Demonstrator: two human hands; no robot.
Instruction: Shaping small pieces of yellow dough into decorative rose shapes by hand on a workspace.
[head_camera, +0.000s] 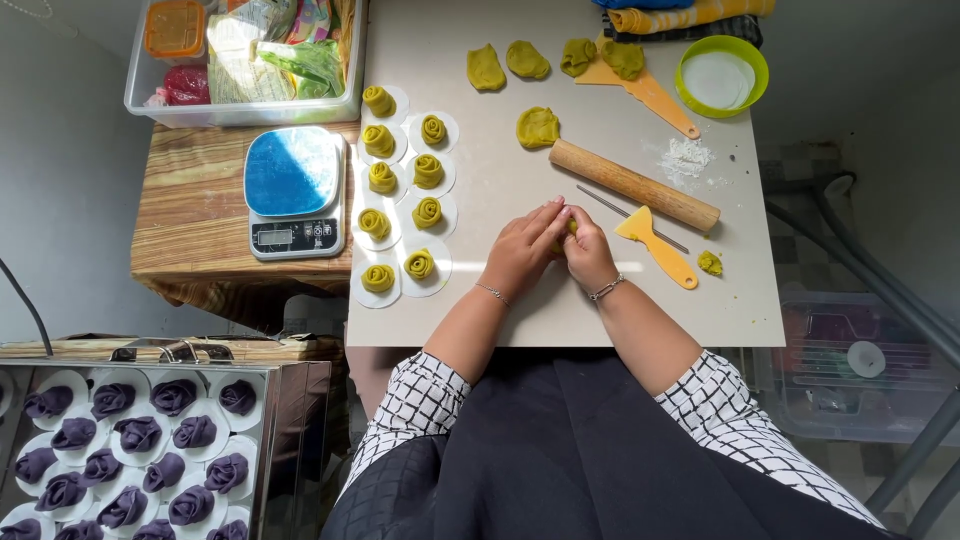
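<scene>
- Down at seven o'clock we see a metal tray (285, 400) holding purple dough roses (140, 434), each on its own white paper round.
- At ten o'clock a digital scale (296, 192) with a blue platform sits on a wooden side table (190, 200), and behind it a clear plastic tub (240, 60) holds packets.
- Just right of the scale, at the left edge of the grey worktable (500, 130), stand two columns of finished yellow-green dough roses (400, 190) on paper rounds.
- Near the middle of the table our left hand (522, 252) curls round the piece of yellow-green dough (570, 229), fingers closed over it; only a sliver of the dough shows between the hands.
- Our right hand (590, 255) presses against the same dough from the three o'clock side, fingertips pinched on it and touching the left hand.
- We judge this dough light, soft and easily marked: it likely wants fingertip holds at the base and outer edge, not a squeeze through the middle, or thin layers may smear or tear.
- At one o'clock from the hands lie a wooden rolling pin (633, 185), a thin metal skewer (625, 215) and a yellow scraper (655, 245); a small dough scrap (710, 263) sits at three o'clock.
- At twelve o'clock flattened dough pieces (537, 128) wait, some near a second scraper (650, 95); a green bowl (722, 77) and a dusting of flour (685, 157) lie farther right.
</scene>
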